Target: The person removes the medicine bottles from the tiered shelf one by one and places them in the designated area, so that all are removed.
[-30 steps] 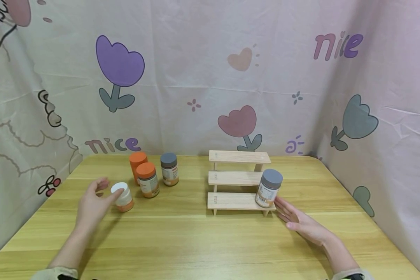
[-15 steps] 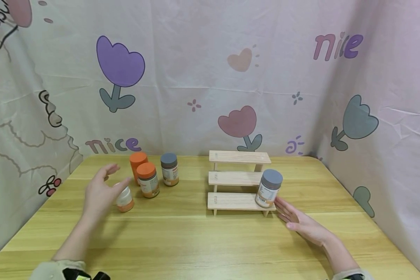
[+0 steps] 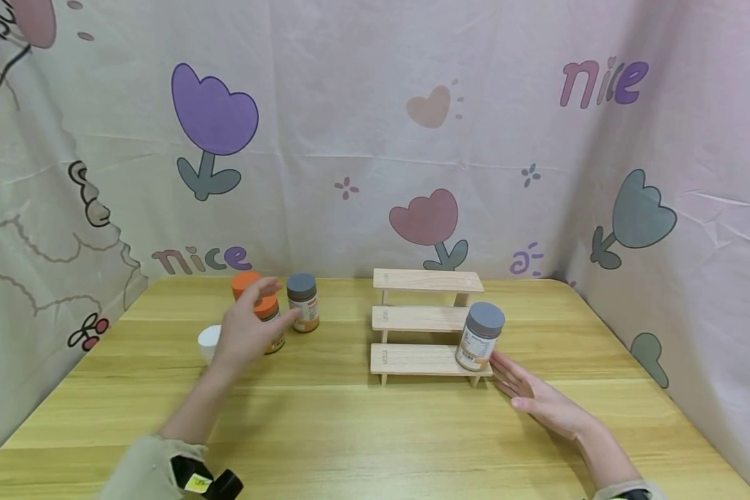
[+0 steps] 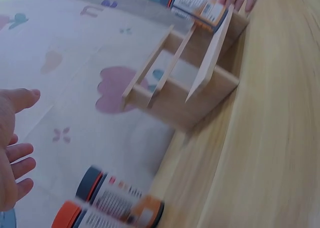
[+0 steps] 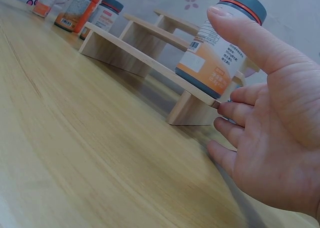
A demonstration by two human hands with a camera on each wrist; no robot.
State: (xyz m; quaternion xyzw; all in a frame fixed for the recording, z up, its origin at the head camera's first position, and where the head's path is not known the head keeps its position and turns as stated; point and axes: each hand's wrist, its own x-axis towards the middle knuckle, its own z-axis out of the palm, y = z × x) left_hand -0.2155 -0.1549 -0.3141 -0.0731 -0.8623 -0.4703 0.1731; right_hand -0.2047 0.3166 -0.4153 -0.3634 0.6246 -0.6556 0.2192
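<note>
My left hand (image 3: 248, 330) hovers among the bottles at the left, fingers spread and holding nothing. Just past its fingertips is a grey-capped supplement bottle (image 3: 303, 305). Partly hidden behind the hand are two orange-capped bottles, the nearer orange-capped bottle (image 3: 267, 305) and the farther orange-capped bottle (image 3: 244, 281). A white-capped bottle (image 3: 209, 340) shows beside the wrist. On the lowest step of a three-tier wooden shelf (image 3: 406, 360) stands another grey-capped bottle (image 5: 217, 48), at the right end. My right hand (image 3: 546, 403) lies beside that end, fingers extended at the step's edge.
The wooden table (image 3: 350, 444) carries everything. A patterned cloth (image 3: 325, 104) hangs behind it and at both sides. On my left wrist is a strapped black camera (image 3: 206, 479).
My left hand has moved rightward from beside the white-capped bottle, over the orange-capped bottles, towards the grey-capped one. The right hand and shelf have stayed put.
</note>
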